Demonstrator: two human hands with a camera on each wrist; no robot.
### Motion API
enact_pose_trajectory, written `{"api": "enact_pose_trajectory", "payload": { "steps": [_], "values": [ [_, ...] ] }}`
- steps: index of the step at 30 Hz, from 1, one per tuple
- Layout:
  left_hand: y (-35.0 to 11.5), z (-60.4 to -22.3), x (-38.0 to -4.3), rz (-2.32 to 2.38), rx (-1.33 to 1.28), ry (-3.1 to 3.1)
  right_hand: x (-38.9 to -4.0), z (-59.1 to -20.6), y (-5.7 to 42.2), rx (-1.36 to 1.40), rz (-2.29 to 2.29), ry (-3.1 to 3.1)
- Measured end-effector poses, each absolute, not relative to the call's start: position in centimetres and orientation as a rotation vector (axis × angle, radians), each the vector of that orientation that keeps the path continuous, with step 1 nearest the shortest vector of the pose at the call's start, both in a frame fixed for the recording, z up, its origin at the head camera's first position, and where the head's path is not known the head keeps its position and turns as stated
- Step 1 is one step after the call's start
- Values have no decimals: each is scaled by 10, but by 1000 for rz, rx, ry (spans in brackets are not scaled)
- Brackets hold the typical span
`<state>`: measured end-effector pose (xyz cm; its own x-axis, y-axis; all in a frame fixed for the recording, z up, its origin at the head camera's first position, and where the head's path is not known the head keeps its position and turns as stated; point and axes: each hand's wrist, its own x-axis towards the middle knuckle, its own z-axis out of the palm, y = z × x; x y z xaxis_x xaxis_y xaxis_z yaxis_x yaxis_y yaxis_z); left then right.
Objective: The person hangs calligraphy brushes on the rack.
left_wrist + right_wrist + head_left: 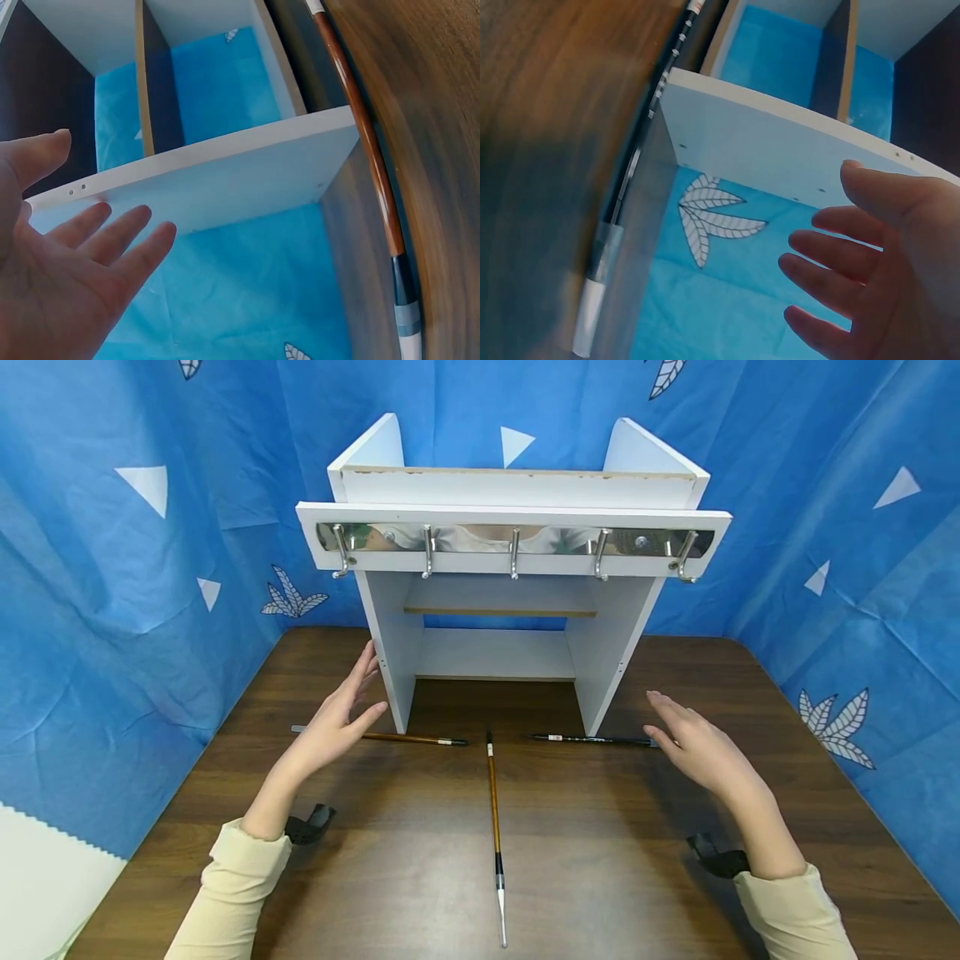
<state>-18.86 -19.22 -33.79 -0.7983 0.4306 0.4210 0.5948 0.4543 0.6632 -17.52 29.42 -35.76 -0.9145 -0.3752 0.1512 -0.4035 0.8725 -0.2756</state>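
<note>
A white shelf unit (617, 635) with a row of metal hooks (513, 553) stands on the wooden table. My left hand (330, 722) is raised beside its left side panel (225, 184), fingers extended and nothing held. On the other side, my right hand (701, 752) hovers with relaxed fingers to the right of the right side panel (757, 135), also holding nothing. A brown brush (408, 738) lies crosswise by the left panel's foot, partly hidden by my left hand. A black brush (600, 740) lies by the right panel's foot, its outer end behind my right hand.
Between those two, another brown brush (494, 810) lies lengthwise, its clear-capped end towards me. Blue patterned cloth (840, 568) surrounds the table (600, 860) at the back and sides. Black straps (309, 824) hang at both wrists.
</note>
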Motion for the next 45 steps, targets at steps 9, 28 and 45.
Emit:
{"api": "enact_pose_trajectory", "payload": {
  "steps": [9, 28, 45],
  "values": [
    [-200, -365, -209, -1245, -900, -2475, -182, -373, 289, 610, 499, -3014],
    [-198, -373, -225, -915, -899, -2487, -201, -403, 278, 667, 376, -3067],
    [-196, -380, -229, -736, -770, -2511, -203, -407, 271, 755, 245, -3031]
  ]
}}
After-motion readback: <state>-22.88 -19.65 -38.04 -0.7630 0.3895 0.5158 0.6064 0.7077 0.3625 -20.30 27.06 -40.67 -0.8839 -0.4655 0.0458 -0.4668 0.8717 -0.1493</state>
